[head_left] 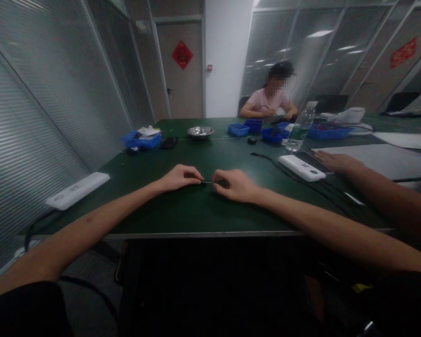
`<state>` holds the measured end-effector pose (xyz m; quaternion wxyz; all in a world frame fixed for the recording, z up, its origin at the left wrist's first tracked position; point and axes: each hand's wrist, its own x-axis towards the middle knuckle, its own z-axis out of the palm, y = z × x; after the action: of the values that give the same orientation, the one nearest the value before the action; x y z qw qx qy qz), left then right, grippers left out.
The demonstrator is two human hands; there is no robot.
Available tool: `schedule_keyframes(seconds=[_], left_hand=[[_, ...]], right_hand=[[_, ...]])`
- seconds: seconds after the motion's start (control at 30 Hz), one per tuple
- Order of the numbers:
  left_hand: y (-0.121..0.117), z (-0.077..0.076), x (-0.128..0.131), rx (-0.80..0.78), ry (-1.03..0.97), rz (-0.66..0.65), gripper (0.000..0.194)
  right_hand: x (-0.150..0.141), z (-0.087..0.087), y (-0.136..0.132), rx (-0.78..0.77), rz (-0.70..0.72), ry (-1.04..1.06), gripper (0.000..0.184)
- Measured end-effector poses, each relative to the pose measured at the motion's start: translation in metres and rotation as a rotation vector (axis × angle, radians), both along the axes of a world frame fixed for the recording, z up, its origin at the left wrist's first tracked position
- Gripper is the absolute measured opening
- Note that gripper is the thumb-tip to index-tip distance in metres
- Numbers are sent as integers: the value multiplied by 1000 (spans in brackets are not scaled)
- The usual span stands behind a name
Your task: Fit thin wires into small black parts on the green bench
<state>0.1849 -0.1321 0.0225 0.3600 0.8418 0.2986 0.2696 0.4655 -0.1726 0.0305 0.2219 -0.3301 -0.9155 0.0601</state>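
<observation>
Green table [182,215], metal dish [200,134], blue trays [239,132]

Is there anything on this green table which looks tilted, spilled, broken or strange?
Nothing clearly stands out. The plastic bottle seems to lean right, but the far-right door slants too, so probably the lens does this. No spill shows on the table.

Left hand [182,179] out front, palm down-ish, thumb and index finger pinched together, forearm [115,208] running in diagonally from lower left, dark sleeve at the upper arm. Right hand [235,185] just beside it, knuckles up, fingers curled in with thumb and index drawn close, forearm angled in from lower right, dark sleeve there too. Both wrists low over the tabletop, fingertips pointing at each other with a small gap between, finer finger detail blurred.
</observation>
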Motion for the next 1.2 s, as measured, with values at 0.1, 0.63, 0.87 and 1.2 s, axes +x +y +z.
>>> schedule_keyframes(seconds=[0.1, 0.63, 0.87, 1.2], left_hand=[[0, 0, -1, -7, 5, 4, 26], [-6, 3, 2, 30, 10, -25, 25], [-8, 2, 4, 24, 8, -45, 27], [-3, -2, 3, 110, 73, -16, 29]], right_hand=[[1, -1, 1, -2, -6, -16, 21], [-2, -2, 2, -16, 9, -22, 21], [-6, -4, 2, 4, 33, -16, 22], [-8, -6, 7, -12, -49, -40, 22]])
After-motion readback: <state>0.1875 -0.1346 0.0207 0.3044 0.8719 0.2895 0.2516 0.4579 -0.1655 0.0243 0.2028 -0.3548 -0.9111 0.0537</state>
